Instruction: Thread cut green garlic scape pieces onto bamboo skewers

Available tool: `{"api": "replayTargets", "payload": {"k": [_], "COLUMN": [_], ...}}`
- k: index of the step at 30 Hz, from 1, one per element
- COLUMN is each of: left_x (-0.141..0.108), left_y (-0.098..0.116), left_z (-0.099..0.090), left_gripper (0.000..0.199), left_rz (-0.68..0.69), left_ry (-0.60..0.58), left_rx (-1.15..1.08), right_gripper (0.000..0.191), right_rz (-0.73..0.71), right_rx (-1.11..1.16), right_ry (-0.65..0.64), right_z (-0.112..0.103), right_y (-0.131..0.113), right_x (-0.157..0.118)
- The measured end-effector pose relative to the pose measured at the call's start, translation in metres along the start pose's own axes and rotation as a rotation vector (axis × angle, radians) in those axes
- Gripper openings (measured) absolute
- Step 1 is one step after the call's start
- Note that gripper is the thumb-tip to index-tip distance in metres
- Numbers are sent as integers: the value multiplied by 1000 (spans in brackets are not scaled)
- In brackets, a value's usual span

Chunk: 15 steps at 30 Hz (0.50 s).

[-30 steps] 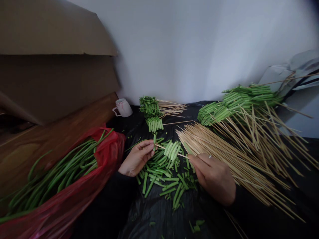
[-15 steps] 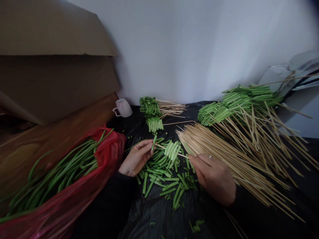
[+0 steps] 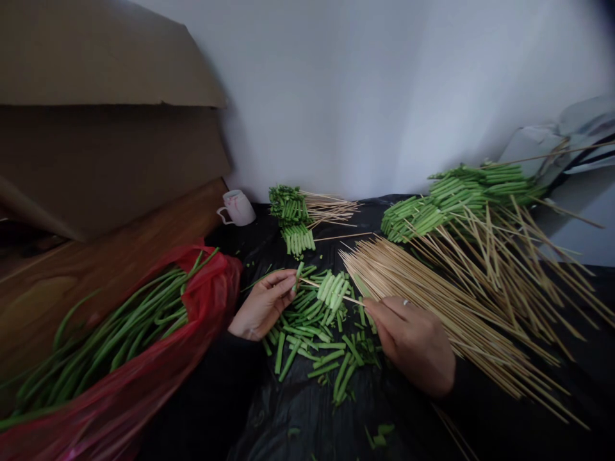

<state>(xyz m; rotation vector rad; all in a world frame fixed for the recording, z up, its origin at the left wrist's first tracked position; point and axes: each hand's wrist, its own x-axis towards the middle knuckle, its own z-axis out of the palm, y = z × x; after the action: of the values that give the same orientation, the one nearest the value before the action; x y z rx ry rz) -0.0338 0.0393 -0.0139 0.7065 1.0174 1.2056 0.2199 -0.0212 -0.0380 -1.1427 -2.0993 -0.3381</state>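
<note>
Between the fingers of my left hand (image 3: pixel 266 303) is pinched a short cut piece of green bean (image 3: pixel 298 275), held nearly upright. My right hand (image 3: pixel 414 339), with a ring on one finger, is closed on a thin bamboo skewer (image 3: pixel 355 300). Several bean pieces (image 3: pixel 332 290) are threaded side by side along that skewer. Its far end meets the bean piece at my left fingertips; whether it has pierced the piece I cannot tell. Below lies a loose heap of cut bean pieces (image 3: pixel 307 336) on black plastic sheeting (image 3: pixel 288 422).
Bare skewers (image 3: pixel 446 314) lie in a bundle at right. Finished bean skewers are stacked at back right (image 3: pixel 461 198) and back centre (image 3: pixel 291 211). A red plastic bag (image 3: pixel 216 282) of long beans (image 3: pixel 120 333) stands left. A mug (image 3: pixel 237 208) and cardboard box (image 3: pixel 110 153) are behind.
Almost nothing differs. Both hands, the skewer and the bean piece keep nearly the same places.
</note>
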Motion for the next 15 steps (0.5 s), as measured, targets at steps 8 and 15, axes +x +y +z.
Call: {"api": "replayTargets", "payload": {"k": [8, 15], "left_x": [-1, -2], "left_y": [1, 1], "left_z": [0, 1], "left_gripper": [23, 21], "left_rz": [4, -3], "left_ry": [14, 14], "left_rx": [23, 24], "right_gripper": [27, 27], "right_rz": [-1, 5], "right_rx": [2, 1], "right_ry": [3, 9], "right_z": [0, 0], "right_y": [0, -1], "right_x": [0, 0]}}
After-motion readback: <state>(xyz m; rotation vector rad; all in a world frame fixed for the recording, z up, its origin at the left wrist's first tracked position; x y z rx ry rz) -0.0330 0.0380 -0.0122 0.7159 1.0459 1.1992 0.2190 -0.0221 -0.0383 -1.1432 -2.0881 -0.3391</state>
